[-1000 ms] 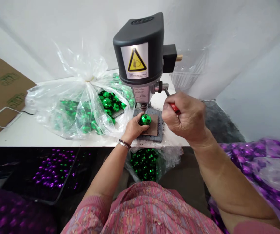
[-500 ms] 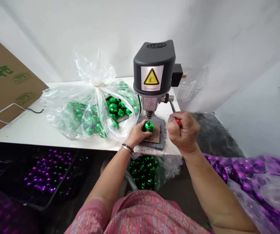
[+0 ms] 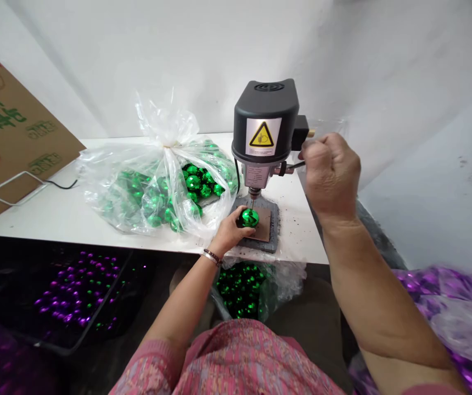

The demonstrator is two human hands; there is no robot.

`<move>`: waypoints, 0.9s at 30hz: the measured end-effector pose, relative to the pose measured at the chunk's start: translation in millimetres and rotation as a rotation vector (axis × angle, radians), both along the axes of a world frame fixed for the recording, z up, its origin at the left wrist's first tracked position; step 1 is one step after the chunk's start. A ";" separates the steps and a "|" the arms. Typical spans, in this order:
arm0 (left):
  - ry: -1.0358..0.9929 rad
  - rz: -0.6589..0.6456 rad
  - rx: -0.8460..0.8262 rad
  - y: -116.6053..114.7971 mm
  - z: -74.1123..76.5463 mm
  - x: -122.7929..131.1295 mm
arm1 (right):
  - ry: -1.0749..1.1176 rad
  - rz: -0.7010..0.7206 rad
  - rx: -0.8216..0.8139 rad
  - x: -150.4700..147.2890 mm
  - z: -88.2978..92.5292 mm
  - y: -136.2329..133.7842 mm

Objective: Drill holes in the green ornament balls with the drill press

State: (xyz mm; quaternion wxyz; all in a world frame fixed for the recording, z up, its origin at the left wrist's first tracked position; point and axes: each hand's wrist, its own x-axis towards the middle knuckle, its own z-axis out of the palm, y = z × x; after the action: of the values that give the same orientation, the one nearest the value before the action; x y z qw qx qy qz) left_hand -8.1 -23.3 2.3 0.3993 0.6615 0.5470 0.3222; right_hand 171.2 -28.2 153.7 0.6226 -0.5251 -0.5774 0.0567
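Observation:
A small bench drill (image 3: 265, 129) with a dark head and a yellow warning label stands on a white table (image 3: 55, 216). My left hand (image 3: 230, 233) pinches a shiny green ball (image 3: 249, 218) on a brown pad (image 3: 264, 224) on the drill's base, right under the bit. My right hand (image 3: 331, 173) is closed in a fist round the drill's feed lever, raised beside the drill head; only a short piece of the lever shows.
A clear bag of green balls (image 3: 157, 184) lies left of the drill. Another bag of green balls (image 3: 242, 285) hangs below the table edge. A dark tray of purple balls (image 3: 75, 291) sits lower left. Cardboard box (image 3: 9, 137) at far left; purple bag (image 3: 454, 307) at right.
My right hand has swung the lever up from beside the base to level with the drill head. The left hand keeps the green ball under the bit. The camera has pulled back.

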 end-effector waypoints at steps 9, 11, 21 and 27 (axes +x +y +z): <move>0.239 -0.296 -0.013 -56.9 14.8 -54.4 | 0.081 0.035 0.015 -0.9 -6.2 2.9; 0.294 -0.135 0.091 -43.8 20.7 -63.2 | 0.087 0.030 0.019 -1.7 -6.4 3.1; 1.076 0.002 0.080 49.3 32.6 -110.2 | 0.042 -0.023 -0.036 0.1 -3.3 1.4; 1.175 0.099 -0.027 35.8 25.7 -125.0 | 0.042 -0.048 -0.022 -0.9 -3.5 0.2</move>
State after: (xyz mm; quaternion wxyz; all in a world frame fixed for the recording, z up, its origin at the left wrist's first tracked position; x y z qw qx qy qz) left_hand -133.1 12.5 27.9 0.0222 0.6977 0.7108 -0.0870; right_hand 170.3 -28.0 150.2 0.6300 -0.5442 -0.5509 0.0593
